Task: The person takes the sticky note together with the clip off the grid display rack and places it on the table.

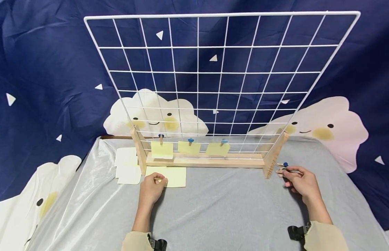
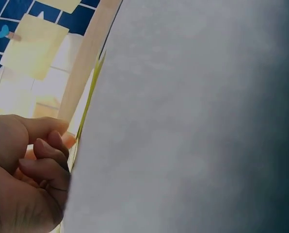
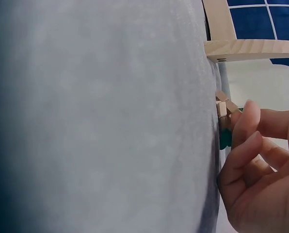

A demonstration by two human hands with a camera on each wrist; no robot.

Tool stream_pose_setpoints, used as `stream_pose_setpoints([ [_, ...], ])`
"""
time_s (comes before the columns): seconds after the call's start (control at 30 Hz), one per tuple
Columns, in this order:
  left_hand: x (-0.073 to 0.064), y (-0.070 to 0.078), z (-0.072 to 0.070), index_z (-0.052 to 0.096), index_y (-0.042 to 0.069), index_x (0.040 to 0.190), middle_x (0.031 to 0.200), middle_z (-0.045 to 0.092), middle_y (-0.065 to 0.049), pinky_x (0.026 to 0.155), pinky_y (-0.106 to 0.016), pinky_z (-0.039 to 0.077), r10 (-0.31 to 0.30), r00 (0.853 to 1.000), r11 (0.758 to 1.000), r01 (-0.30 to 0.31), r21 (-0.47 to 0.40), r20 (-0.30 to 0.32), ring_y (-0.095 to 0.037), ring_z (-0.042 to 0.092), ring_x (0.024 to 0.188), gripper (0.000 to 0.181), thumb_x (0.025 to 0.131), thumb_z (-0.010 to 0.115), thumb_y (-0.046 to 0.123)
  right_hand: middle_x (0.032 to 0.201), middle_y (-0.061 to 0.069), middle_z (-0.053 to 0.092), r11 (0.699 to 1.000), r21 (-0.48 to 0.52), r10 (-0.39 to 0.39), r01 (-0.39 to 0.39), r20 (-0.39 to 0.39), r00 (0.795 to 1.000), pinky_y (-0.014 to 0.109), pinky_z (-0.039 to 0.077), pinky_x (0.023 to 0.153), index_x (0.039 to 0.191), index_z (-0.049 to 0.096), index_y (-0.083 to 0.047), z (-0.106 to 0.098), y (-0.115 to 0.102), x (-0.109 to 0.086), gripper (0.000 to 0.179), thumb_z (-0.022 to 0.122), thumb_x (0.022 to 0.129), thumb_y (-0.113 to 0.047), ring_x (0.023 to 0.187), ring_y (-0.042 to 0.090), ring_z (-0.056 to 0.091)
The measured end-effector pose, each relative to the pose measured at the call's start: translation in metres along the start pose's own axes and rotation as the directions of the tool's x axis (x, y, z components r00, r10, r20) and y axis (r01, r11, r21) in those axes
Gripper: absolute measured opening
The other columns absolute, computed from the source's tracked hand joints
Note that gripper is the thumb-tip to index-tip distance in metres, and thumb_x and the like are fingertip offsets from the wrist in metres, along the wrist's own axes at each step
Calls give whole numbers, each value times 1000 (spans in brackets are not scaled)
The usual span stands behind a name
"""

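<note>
1. Yellow paper sheets (image 1: pixel 177 177): flat, rectangular, on the cloth-covered tabletop (image 1: pixel 213 212).
2. Left hand (image 1: pixel 152 186): narrow grip at their edge; whether holding one, cannot tell.
3. Right hand (image 1: pixel 302 182): grip pinching a wooden clothespin (image 3: pixel 228 103).

The midpoint of the wooden base (image 1: pixel 205 162) serves as clock centre; twelve o'clock points toward the backdrop (image 1: pixel 40 69) behind. The wire grid (image 1: pixel 197 73) rises from the base. Three notes (image 1: pixel 188 148) hang from clothespins (image 1: pixel 190 142) on its lower rows, between nine and two o'clock. Loose sheets (image 1: pixel 177 177) lie on the cloth (image 1: pixel 213 209) at eight o'clock, the left hand (image 1: pixel 152 187) at their near-left side. A paper stack (image 1: pixel 127 170) lies at nine o'clock, beyond the left upright (image 1: pixel 138 150). Spare pegs (image 1: pixel 280 171) lie at three o'clock, beyond the right upright (image 1: pixel 273 157), at the fingertips of the right hand (image 1: pixel 302 183).
</note>
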State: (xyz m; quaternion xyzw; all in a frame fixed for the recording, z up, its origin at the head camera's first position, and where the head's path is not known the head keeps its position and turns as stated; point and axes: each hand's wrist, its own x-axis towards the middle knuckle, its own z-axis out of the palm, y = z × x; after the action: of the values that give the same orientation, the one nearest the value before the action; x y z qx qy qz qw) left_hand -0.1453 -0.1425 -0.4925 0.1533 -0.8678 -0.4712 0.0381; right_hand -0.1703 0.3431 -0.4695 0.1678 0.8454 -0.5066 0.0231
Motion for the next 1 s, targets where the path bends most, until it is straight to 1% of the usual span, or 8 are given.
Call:
stream_pose_setpoints([
  [0.1,0,0,0,72,0,94,58,51,1,48,-28,35,-2,1000,1000,2,-12,0,-13,44,51,12,87,71,9,75,-15,69,1000,20,-6,6,-31,999,27,50,48,136,50,7,1,-2,0,45,60,102,-20,56,6,64],
  [0.23,0,3,-1,73,0,95,59,52,1,48,-28,36,-8,1000,999,9,-37,4,-13,45,52,13,88,71,10,70,-15,67,999,35,-17,21,-110,994,27,49,46,130,55,3,3,-7,-2,39,61,101,-23,54,5,63],
  [0.33,-1,5,-2,73,1,96,60,52,1,49,-28,36,-14,1000,998,15,-62,11,-13,45,52,13,89,71,11,69,-14,67,998,61,-24,34,-147,989,26,48,46,120,60,-2,3,-11,-5,31,63,100,-25,53,6,63],
  [0.47,-1,7,-3,73,2,97,61,55,1,51,-29,38,-13,1000,996,15,-87,19,-13,47,54,13,91,72,14,71,-14,69,990,128,-45,66,-163,986,24,46,46,103,65,-12,1,-19,-10,14,66,99,-25,51,7,62],
  [0.57,-1,9,-4,74,4,96,61,59,-1,52,-29,38,-4,1000,995,6,-98,21,-13,47,54,13,91,72,15,71,-9,70,968,228,-65,105,-173,983,21,45,44,94,68,-16,-1,-25,-13,6,68,99,-20,49,8,60],
  [0.67,-1,11,-5,74,5,95,63,62,-4,51,-28,36,-2,1000,994,5,-114,29,-13,46,54,11,91,72,15,71,-6,69,943,303,-83,136,-182,980,19,44,41,91,69,-17,-1,-32,-15,7,69,98,-15,47,8,58],
  [0.87,-2,13,-6,74,4,95,66,66,-7,49,-25,32,5,999,988,3,-157,50,-11,43,52,11,91,73,14,71,-9,69,935,317,-109,159,-170,979,19,43,42,92,70,-19,-1,-43,-22,9,69,97,-13,47,8,58],
  [1.0,-3,16,-4,74,4,97,68,68,-9,48,-24,34,25,998,983,-16,-182,49,-10,48,52,12,91,75,15,72,-7,70,887,414,-161,204,-137,977,18,43,43,93,71,-18,0,-51,-27,6,71,96,-12,47,8,58],
])
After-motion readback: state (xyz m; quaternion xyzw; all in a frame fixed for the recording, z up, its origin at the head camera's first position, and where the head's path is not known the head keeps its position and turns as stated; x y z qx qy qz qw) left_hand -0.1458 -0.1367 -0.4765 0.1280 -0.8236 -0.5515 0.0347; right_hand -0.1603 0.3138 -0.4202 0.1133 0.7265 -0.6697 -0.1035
